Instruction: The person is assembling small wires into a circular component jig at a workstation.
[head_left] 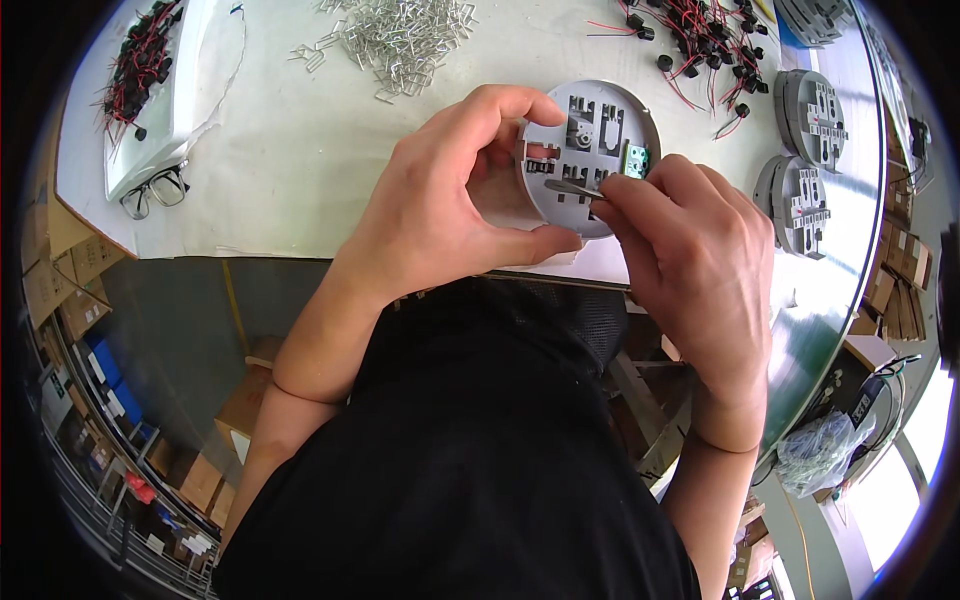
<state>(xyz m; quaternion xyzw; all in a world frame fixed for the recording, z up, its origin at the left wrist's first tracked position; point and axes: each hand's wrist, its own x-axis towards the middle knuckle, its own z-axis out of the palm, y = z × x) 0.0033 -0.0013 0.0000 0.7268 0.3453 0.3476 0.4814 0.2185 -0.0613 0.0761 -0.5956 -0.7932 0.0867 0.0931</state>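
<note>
Round gray housing (598, 152) is getting gripped by the left hand (435, 195), right hand (692, 240) is pinching a thin metal piece (570, 188) over it.

White tabletop (265, 170) across twelve o'clock, grey floor (180, 320) at nine, metal shelving (95, 530) with cardboard boxes (201, 482) at eight, a bright window (892, 518) at four
</note>
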